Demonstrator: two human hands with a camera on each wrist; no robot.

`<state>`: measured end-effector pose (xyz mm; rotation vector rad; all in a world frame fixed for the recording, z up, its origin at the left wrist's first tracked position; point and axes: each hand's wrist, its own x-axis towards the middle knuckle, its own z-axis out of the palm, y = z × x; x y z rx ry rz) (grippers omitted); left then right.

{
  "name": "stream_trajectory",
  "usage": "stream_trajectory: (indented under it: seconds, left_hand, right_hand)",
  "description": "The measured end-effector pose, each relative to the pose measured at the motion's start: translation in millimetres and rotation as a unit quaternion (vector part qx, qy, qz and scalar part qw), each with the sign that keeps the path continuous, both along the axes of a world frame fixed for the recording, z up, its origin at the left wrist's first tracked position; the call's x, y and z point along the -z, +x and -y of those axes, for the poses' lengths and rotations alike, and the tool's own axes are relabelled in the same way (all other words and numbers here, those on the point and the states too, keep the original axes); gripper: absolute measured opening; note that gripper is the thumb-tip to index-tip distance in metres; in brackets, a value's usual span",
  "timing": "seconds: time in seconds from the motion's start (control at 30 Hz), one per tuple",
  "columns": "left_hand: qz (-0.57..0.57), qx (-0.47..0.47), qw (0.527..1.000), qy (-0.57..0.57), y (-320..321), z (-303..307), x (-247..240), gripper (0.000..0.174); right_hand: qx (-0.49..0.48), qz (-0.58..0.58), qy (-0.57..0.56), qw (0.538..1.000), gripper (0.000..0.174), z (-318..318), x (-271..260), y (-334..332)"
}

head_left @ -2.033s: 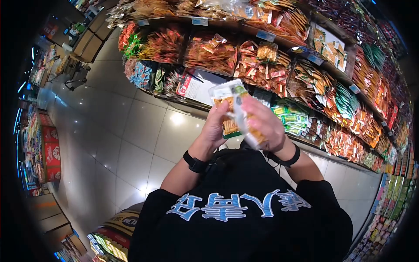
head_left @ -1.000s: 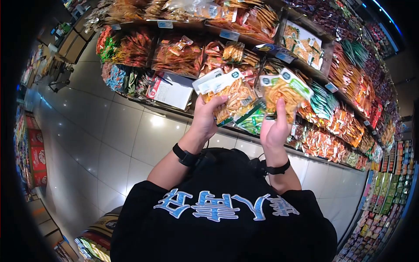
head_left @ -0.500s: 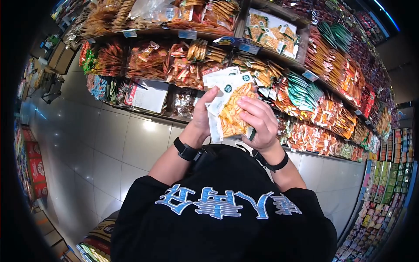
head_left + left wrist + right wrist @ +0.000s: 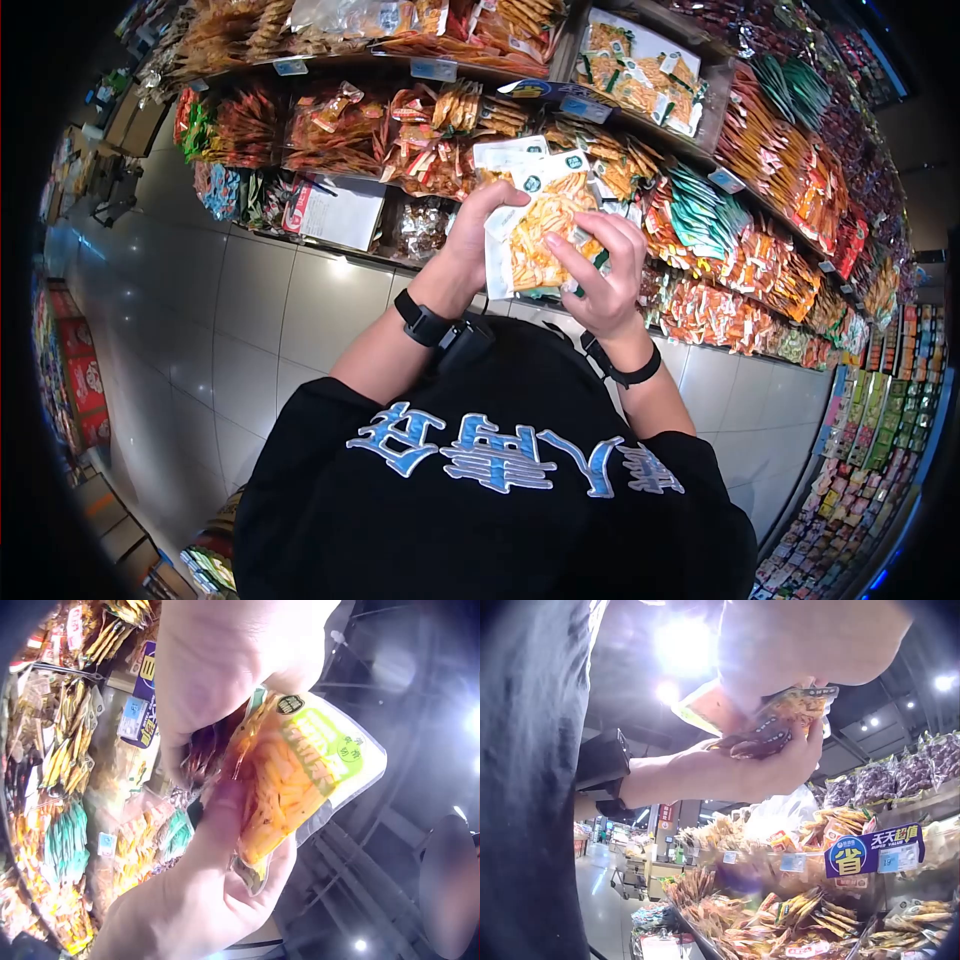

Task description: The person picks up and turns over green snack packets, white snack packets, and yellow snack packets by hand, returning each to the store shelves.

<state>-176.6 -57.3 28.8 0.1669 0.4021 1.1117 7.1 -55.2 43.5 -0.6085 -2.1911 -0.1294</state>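
Note:
In the head view my left hand [image 4: 470, 240] grips several stacked clear snack packets [image 4: 540, 240], its thumb lying over their white left edge. Pale yellow strips of food fill the front packet, whose white top bears a dark green round mark. My right hand [image 4: 608, 285] holds the packets' right side, two fingertips on the front face. From the left wrist, one packet [image 4: 289, 787] shows orange strips and green lettering, its corner between the right hand's finger and thumb. The right wrist view shows the left hand [image 4: 780, 765] under the packets' dark backs; the close right hand covers part of them.
A tiered shelf of loose snack packets [image 4: 335, 140] stands in front, with an open bin of similar yellow packets [image 4: 640, 80] above. A white sheet [image 4: 340, 212] lies on the lower shelf. Tiled floor [image 4: 250, 290] stretches left; another shelf [image 4: 880, 430] stands right.
One second ago the hands were apart, each holding packets. They have come together over one stack, and the right hand's fingers have spread since half a second ago. The view has turned rightward.

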Motion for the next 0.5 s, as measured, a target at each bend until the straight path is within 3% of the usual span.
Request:
stream_trajectory:
  seconds: [0.3, 0.5]
  left_hand:
    - [-0.006, 0.002, 1.000, -0.005, -88.8, -45.2, -7.2, 0.053]
    - [-0.036, 0.008, 0.999, 0.024, -137.6, -75.9, 8.0, 0.056]
  right_hand:
    - [0.016, 0.002, -0.001, 1.000, 0.036, -28.9, 8.4, -94.2]
    - [0.037, -0.017, -0.042, 0.998, 0.049, -51.9, 11.9, -146.6]
